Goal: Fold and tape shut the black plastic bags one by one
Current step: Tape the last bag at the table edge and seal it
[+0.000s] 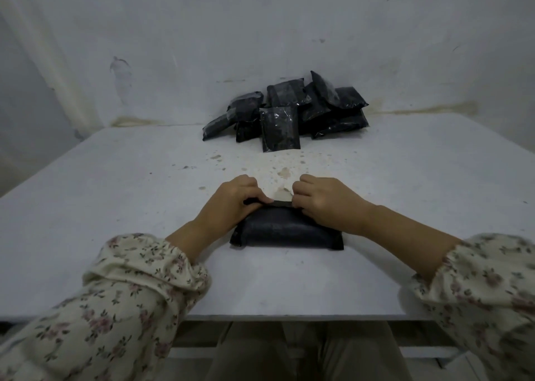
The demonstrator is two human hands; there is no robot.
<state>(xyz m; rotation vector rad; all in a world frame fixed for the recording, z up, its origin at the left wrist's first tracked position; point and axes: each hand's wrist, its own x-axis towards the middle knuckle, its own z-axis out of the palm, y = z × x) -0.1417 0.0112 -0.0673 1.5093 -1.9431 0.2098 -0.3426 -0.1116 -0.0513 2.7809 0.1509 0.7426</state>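
Floral sleeves (139, 291) reach to 1 black bag (283, 233) near the front of the table (115, 178); left hand (234, 204) and right hand (324, 201) each have a closed grip pinching its folded far edge. Other bags (280, 126) pile by the wall (260, 33).

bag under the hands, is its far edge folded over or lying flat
Folded over: the bag has its far edge doubled into a narrow strip, pinched by the left hand and the right hand.
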